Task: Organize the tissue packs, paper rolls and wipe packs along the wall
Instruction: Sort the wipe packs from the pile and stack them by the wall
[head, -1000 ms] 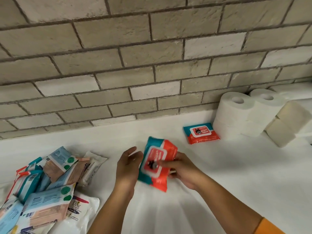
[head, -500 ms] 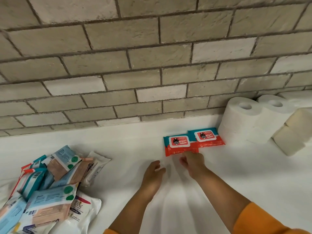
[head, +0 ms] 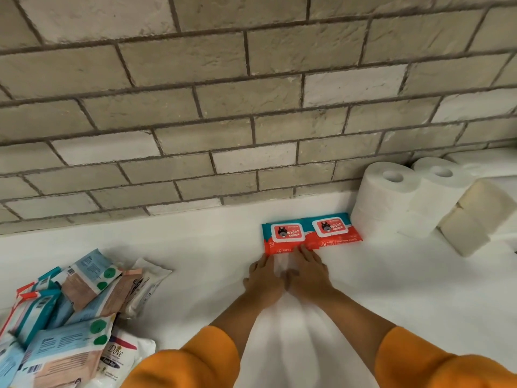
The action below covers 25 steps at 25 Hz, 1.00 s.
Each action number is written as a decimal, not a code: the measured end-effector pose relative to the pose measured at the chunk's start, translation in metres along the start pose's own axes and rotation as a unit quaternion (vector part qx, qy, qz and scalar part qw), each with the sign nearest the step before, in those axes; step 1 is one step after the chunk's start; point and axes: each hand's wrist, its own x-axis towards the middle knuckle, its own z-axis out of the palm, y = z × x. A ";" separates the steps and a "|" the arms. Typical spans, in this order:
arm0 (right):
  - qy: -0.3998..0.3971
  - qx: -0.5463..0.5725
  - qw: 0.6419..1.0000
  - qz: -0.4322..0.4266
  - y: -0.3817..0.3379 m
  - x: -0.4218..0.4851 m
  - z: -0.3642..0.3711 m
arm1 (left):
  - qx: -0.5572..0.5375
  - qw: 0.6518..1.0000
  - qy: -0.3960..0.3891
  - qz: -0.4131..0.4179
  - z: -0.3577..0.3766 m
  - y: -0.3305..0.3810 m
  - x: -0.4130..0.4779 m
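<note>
Two red-and-teal wipe packs lie flat side by side near the brick wall (head: pixel 251 130): the left wipe pack (head: pixel 285 236) and the right wipe pack (head: pixel 335 229). My left hand (head: pixel 264 277) and my right hand (head: pixel 306 270) lie side by side on the white surface, fingers straight, fingertips touching the left pack's near edge. White paper rolls (head: pixel 391 191) stand against the wall right of the packs. A pile of tissue and wipe packs (head: pixel 64 312) lies at the lower left.
Beige paper rolls (head: pixel 478 217) lie on their sides at the far right beside the white ones. A white Dove pack (head: pixel 120 357) sits at the pile's near edge. The white surface (head: pixel 195 247) runs along the wall between pile and packs.
The pack held in both hands a second ago now lies left of the other pack. Both hands then came together at its near edge, fingers flat.
</note>
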 end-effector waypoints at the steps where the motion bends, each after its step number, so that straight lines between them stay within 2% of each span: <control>1: -0.018 -0.011 1.000 0.002 -0.001 0.006 -0.005 | 0.006 1.000 0.002 -0.006 -0.002 0.002 0.005; 4: -0.060 -0.027 0.998 0.011 -0.006 0.012 -0.020 | 0.007 1.000 -0.015 -0.020 -0.006 0.004 0.020; 6: -0.055 0.018 0.998 0.017 -0.012 0.002 -0.025 | -0.063 0.997 -0.027 -0.023 -0.012 0.002 0.019; 9: 0.026 0.177 0.983 0.040 -0.013 -0.030 -0.020 | -0.151 0.988 -0.042 0.005 -0.020 -0.010 -0.009; 11: 0.057 0.309 0.949 0.024 -0.008 -0.061 -0.015 | -0.199 0.978 -0.047 0.034 -0.021 -0.030 -0.036; 13: 0.072 0.394 0.916 0.010 -0.007 -0.096 -0.009 | -0.254 0.964 -0.042 0.064 -0.017 -0.056 -0.065; 18: -0.010 0.436 0.900 -0.025 -0.036 -0.151 0.011 | -0.340 0.939 0.004 0.056 -0.017 -0.121 -0.122; 22: -0.045 0.420 0.905 -0.055 -0.076 -0.174 0.032 | -0.366 0.929 0.040 0.037 -0.044 -0.180 -0.168; 25: -0.068 0.396 0.912 -0.079 -0.110 -0.185 0.050 | -0.441 0.895 0.067 -0.014 -0.075 -0.225 -0.199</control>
